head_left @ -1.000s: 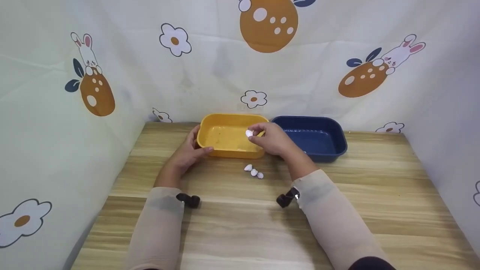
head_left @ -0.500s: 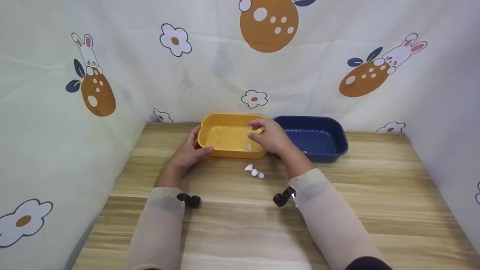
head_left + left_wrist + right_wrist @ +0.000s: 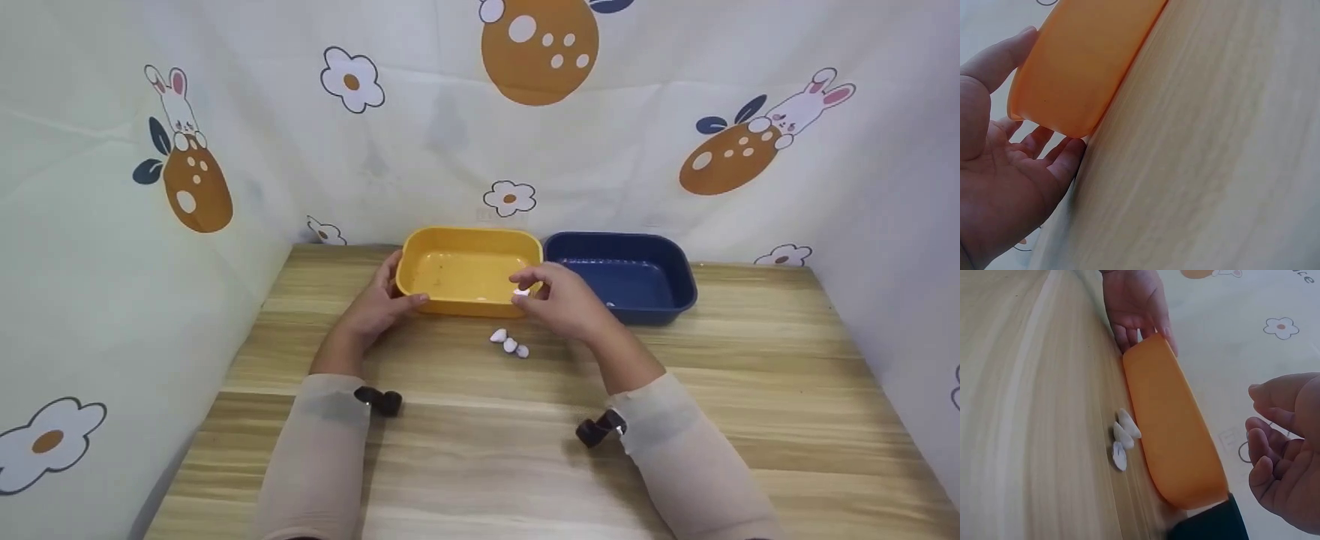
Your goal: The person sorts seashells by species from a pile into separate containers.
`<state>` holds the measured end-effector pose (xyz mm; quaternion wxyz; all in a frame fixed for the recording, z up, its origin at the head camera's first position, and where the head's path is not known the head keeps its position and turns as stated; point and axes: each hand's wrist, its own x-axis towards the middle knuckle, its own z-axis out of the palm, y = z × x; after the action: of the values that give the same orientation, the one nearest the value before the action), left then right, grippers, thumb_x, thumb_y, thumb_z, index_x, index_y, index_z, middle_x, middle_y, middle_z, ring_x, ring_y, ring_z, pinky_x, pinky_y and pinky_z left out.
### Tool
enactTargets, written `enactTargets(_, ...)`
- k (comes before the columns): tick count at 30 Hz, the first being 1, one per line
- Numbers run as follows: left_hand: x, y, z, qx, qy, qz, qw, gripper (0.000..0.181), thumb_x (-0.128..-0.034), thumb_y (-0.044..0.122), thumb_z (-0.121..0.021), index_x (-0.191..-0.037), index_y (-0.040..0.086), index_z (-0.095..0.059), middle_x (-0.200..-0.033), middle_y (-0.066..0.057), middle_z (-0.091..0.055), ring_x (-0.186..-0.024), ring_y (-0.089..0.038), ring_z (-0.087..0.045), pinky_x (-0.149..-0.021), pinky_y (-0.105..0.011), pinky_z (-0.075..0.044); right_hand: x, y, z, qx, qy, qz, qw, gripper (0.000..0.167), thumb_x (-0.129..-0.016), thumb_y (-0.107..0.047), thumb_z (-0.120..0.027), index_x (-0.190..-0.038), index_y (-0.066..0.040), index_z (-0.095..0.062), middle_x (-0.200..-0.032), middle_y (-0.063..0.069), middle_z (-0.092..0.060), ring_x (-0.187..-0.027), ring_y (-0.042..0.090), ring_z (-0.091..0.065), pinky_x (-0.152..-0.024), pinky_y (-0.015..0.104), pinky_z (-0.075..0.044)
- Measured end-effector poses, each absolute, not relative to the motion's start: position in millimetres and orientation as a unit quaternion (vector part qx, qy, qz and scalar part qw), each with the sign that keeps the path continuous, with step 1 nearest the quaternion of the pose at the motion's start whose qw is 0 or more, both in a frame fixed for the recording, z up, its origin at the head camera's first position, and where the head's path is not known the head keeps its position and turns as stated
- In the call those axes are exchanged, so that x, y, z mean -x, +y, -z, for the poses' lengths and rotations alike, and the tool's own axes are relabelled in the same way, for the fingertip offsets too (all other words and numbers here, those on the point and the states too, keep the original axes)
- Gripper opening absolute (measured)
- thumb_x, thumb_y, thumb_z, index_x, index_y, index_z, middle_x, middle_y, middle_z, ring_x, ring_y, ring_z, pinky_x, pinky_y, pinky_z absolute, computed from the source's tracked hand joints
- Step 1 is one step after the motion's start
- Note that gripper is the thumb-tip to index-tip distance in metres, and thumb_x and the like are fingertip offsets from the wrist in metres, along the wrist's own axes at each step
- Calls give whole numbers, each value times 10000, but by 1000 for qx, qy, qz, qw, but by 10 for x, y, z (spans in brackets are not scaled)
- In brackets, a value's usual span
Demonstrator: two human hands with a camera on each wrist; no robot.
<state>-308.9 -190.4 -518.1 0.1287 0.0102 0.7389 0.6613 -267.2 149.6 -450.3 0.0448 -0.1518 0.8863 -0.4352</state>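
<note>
1. Head: The left hand (image 3: 375,304) holds the left end of the yellow bin (image 3: 472,308), thumb over the front rim. The right hand (image 3: 566,300) is at the bin's right front corner, where a white piece (image 3: 521,293) shows between thumb and fingers. Three white pieces (image 3: 510,345) lie in a row on the worktop (image 3: 457,450) before the bin. Only here do the insides of it and the blue bin (image 3: 645,316), to its right, show.
2. Left wrist: The thumb presses the rim while the other fingers curve round the bin's end, low against the worktop.
3. Right wrist: The right fingers are loosely bent, a gap between thumb and forefinger and nothing visible in it. The hollow of one of the three pieces shows.
</note>
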Motion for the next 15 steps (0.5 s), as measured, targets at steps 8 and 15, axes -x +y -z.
enactTargets(8, 3087, -1896, 5169, 0, 738, -661, 138, 1108, -907, 165, -861, -1720, 355, -132, -1811, 19, -167, -1625, -254, -312, -1283, -446, -399, 2506, 1785, 4571, 163, 899, 406, 37, 322, -950, -216, -814, -1248, -99, -779, -1078, 51, -719, -888, 187, -596, -782, 286, -509)
enactTargets(15, 3091, -1893, 5174, -2, 740, -659, 132, 1110, -902, 153, -862, -1721, 346, -138, -1814, 18, -167, -1649, -256, -271, -1331, -431, -315, 2465, 1869, 4636, 159, 901, 402, 48, 293, -951, -209, -796, -1225, -106, -783, -1061, 38, -727, -885, 178, -603, -798, 300, -514)
